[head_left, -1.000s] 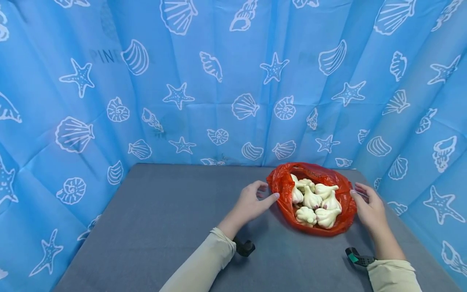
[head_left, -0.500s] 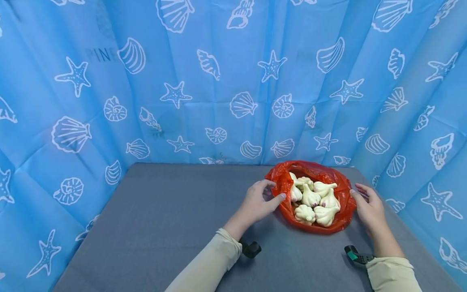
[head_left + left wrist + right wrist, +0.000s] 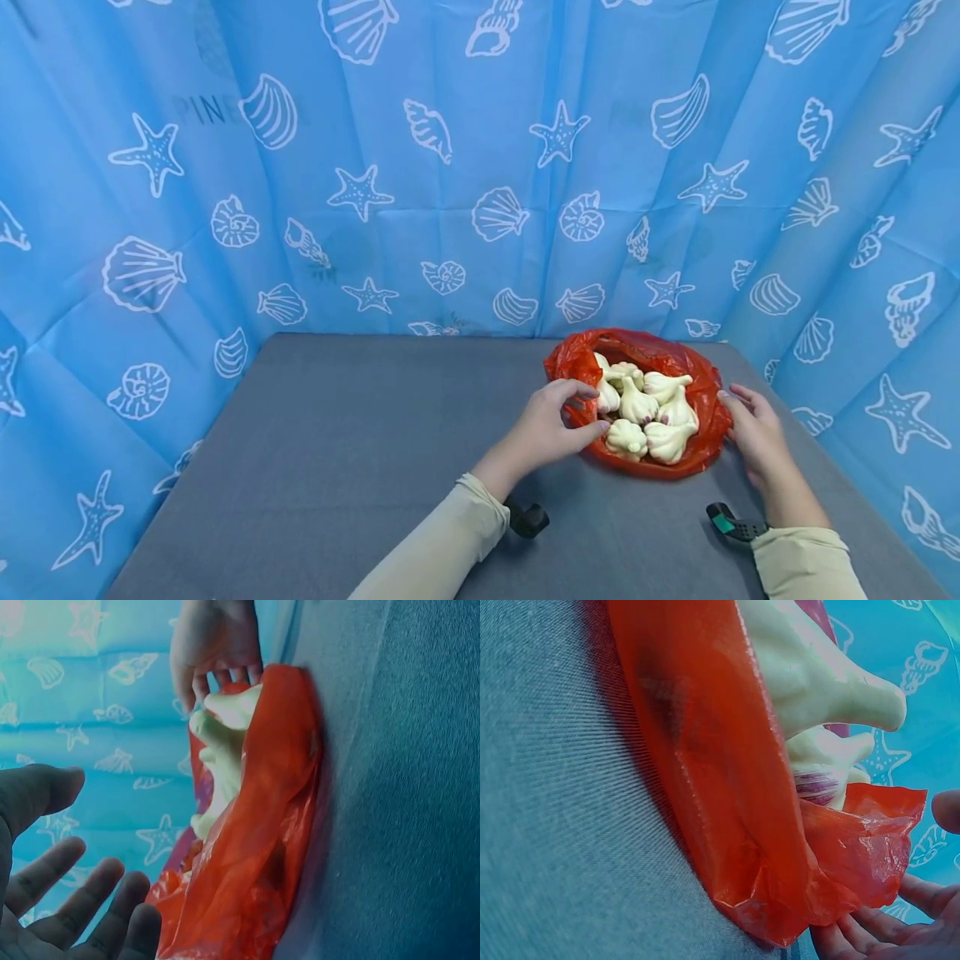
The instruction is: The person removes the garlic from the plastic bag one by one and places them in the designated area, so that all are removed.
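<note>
A red plastic bag (image 3: 652,468) with its mouth rolled wide stands on the right part of the table. Several whitish garlic bulbs (image 3: 639,404) lie inside it, some with purple streaks. At the bag's left rim is my left hand (image 3: 543,427), thumb and fingers spread apart; the left wrist view shows nothing between them. On the opposite side my right hand (image 3: 761,437) is by the rim. In the right wrist view its fingers (image 3: 877,922) lie against the bag's edge, while the thumb (image 3: 946,811) stays apart from the plastic.
The grey cloth-covered table (image 3: 360,433) extends left of the bag. Behind and beside it hangs a blue curtain (image 3: 450,192) printed with white shells and starfish. Black wrist devices sit under the left wrist (image 3: 528,521) and right wrist (image 3: 735,525).
My left hand has moved right, from beside the bag to over its left rim, fingers still spread. My right hand and the garlic bulbs have hardly moved.
</note>
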The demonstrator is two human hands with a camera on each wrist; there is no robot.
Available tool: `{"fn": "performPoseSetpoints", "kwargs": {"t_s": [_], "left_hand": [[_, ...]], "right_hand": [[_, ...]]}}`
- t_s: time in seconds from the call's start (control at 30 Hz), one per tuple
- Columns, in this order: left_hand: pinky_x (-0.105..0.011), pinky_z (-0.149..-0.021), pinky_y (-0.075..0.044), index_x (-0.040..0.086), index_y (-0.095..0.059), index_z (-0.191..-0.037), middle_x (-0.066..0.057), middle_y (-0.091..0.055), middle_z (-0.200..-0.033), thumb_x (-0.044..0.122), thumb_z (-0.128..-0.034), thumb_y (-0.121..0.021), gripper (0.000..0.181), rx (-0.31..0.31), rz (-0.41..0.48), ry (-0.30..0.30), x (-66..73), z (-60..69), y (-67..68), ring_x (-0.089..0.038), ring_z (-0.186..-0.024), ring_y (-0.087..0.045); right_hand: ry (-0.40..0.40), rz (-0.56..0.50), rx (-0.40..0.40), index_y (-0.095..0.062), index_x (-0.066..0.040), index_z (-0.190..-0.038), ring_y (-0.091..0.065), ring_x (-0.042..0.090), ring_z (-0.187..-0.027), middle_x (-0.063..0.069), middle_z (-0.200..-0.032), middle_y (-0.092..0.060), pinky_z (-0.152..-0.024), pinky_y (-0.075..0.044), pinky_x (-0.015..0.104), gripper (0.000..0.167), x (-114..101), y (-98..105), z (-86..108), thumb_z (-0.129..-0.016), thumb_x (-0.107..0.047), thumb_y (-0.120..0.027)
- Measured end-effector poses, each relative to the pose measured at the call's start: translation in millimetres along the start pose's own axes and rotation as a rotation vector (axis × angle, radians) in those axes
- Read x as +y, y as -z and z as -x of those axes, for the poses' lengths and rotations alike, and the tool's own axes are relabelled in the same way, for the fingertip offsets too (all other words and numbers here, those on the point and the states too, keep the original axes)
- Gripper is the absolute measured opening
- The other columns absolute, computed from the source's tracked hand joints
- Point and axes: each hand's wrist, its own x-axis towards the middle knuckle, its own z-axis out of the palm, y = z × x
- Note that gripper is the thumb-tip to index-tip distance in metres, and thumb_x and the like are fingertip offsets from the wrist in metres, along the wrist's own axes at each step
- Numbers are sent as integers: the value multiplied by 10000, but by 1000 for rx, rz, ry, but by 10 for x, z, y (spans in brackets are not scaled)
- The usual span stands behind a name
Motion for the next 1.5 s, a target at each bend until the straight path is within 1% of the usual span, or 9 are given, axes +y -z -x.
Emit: {"fn": "performPoseSetpoints", "kwargs": {"t_s": [0.13, 0.27, 0.5, 0.7, 0.77, 0.87, 1.0, 1.2, 1.5], "left_hand": [[-235, -893, -600, 143, -713, -1263, -40, -720, -1260, 263, -931, -827, 371, -26, -16, -25, -6, -8, -72, -150, -1103, -677], [-186, -955, -556, 127, -725, -1240, -13, -733, -1221, 225, -917, -841, 357, -52, -20, -63, 11, -20, -137, -142, -1127, -683], [-186, -974, -551, 76, -712, -1257, -76, -744, -1229, 220, -929, -830, 377, -117, 16, -48, 6, -20, -243, -177, -1143, -702], [-156, -947, -542, 94, -723, -1253, -29, -741, -1227, 247, -918, -845, 388, -136, -10, -35, -30, -36, -314, -98, -1110, -680], [-149, -948, -537, 97, -726, -1247, -22, -743, -1224, 252, -915, -850, 387, -143, -30, -36, -33, -39, -329, -89, -1105, -680], [-153, -947, -540, 95, -729, -1237, -21, -747, -1217, 253, -914, -854, 380, -152, -53, -41, -26, -48, -348, -79, -1091, -682], [-175, -935, -562, 89, -731, -1229, -29, -750, -1206, 222, -917, -850, 359, -167, -48, -29, -11, -71, -381, -72, -1071, -690], [-140, -907, -553, 93, -733, -1218, -12, -748, -1191, 176, -917, -845, 332, -187, -25, 0, 22, -83, -425, -23, -1054, -683], [-144, -890, -563, 64, -742, -1163, -25, -741, -1127, 132, -939, -812, 244, -178, -40, -38, 30, -61, -442, -55, -1008, -691]], "right_hand": [[-13, -19, -16, -125, -17, -1691, -462, 256, -1294, 296, -1723, -175, -835, -519, 175, 819, 29, 8, -4, -1111, -552, -346], [-20, -32, -22, -151, -9, -1686, -486, 80, -1110, 286, -1713, -191, -762, -515, 140, 827, 47, -6, 1, -1106, -561, -358], [-13, -17, -9, -168, -8, -1684, -486, 107, -1138, 292, -1711, -214, -743, -510, 121, 828, 45, -35, 2, -1102, -558, -379], [40, -9, 1, -154, -9, -1687, -504, 26, -1084, 338, -1679, -270, -734, -519, 87, 819, 49, -60, -3, -1105, -509, -442], [57, -6, 12, -160, -16, -1687, -513, 62, -1107, 343, -1669, -282, -731, -521, 78, 827, 56, -70, -4, -1099, -506, -472], [81, 3, 36, -189, -28, -1686, -517, 274, -1264, 340, -1664, -294, -712, -497, 55, 836, 68, -85, -9, -1086, -513, -510], [110, 11, 51, -217, -22, -1678, -360, 502, -1459, 346, -1666, -290, -684, -460, 27, 831, 70, -95, -7, -1079, -495, -546], [132, 33, 62, -234, -14, -1671, -360, 520, -1479, 348, -1663, -307, -690, -459, 22, 811, 69, -94, 6, -1080, -459, -566], [187, 40, 88, -280, -77, -1675, -388, 546, -1455, 313, -1673, -306, -697, -461, 13, 746, 91, -85, 15, -1081, -395, -600]]}}
